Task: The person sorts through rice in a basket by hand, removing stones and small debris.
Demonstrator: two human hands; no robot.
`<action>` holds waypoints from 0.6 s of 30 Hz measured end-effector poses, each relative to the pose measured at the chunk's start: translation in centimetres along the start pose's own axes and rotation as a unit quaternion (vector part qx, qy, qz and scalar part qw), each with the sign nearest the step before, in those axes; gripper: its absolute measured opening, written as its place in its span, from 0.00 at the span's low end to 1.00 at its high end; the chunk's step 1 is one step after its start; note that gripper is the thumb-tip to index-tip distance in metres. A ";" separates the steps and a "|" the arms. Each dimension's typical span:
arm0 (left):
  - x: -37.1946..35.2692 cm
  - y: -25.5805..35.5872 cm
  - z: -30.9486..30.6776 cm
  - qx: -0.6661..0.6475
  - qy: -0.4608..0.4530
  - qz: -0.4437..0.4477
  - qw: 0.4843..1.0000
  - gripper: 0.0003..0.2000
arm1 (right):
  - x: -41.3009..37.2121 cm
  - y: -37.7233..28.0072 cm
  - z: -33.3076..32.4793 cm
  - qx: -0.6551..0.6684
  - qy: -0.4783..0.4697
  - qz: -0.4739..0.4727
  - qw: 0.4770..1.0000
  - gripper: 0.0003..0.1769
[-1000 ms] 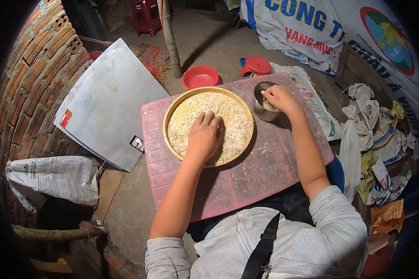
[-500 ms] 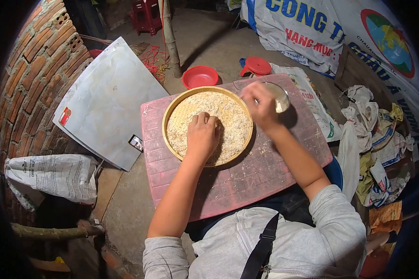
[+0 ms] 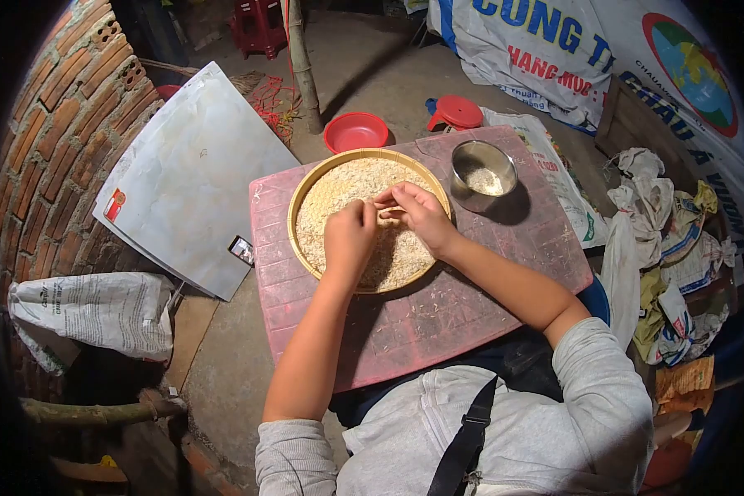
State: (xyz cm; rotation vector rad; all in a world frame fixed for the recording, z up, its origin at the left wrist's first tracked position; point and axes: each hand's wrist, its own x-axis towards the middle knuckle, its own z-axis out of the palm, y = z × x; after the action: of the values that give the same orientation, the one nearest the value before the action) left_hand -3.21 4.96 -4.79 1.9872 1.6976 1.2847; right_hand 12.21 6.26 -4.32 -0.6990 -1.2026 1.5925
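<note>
A round woven tray (image 3: 302, 257) full of pale, grain-like flakes (image 3: 339, 178) rests on the pink table (image 3: 471, 306). Above the flakes, my left hand (image 3: 351, 240) has its fingers curled together; anything between them is too small to make out. My right hand (image 3: 417, 217) meets it at the fingertips, palm partly turned up and fingers apart, with nothing visible in it. To the right of the tray stands a metal bowl (image 3: 483, 178) with some pale grains at its bottom.
Beyond the table are a red basin (image 3: 355, 132) and a red stool (image 3: 458, 112). A bamboo post (image 3: 303, 74) rises behind. On the left lies a large white board (image 3: 194, 182) with a phone (image 3: 240, 250) at its edge; sacks (image 3: 636, 223) are heaped at right.
My right hand has moved left and down from beside the metal bowl to my left hand over the tray. Its fingers have opened, and the bowl is now fully visible.
</note>
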 end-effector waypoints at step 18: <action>0.1 1.9 -1.0 -0.517 -0.066 -0.141 0.842 0.19 | 0.2 0.8 0.7 0.215 -0.121 0.270 0.931 0.24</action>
State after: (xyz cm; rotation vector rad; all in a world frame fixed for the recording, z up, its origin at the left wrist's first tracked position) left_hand -2.60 4.14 -2.90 1.0873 0.8274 1.4389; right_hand 11.28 6.14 -4.85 -0.5808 -0.8096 2.3694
